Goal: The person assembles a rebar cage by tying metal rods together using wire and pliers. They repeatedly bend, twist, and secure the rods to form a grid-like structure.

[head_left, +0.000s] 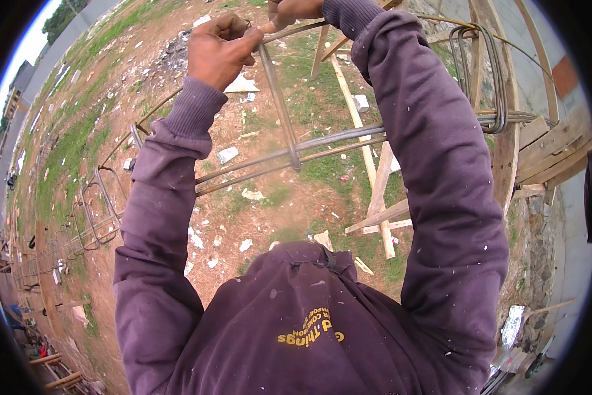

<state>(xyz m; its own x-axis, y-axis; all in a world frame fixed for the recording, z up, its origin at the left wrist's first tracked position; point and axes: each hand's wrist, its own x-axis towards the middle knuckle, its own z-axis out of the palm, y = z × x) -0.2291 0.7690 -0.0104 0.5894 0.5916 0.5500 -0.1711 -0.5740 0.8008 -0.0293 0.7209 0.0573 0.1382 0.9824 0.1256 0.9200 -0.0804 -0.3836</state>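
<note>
My left hand (pixel 222 49) is closed in a pinch at the upper corner of a steel stirrup (pixel 277 99). What looks like the end of a thin tie wire (pixel 248 24) shows at its fingertips. Close beside it, my right hand (pixel 295 12) is curled, partly cut off by the top edge; I cannot make out what its fingers hold. The stirrup hangs around long rebars (pixel 243 170) that run across in front of me, below my hands. Another bar (pixel 296 31) passes along the top, by the fingers.
More stirrups (pixel 98 204) sit along the bars to the left. A bundle of stirrups (pixel 478 76) hangs at the right on a wooden frame (pixel 503 151). Wooden struts (pixel 375 181) stand below the bars. Grass, soil and scattered white rubble (pixel 227 155) cover the ground.
</note>
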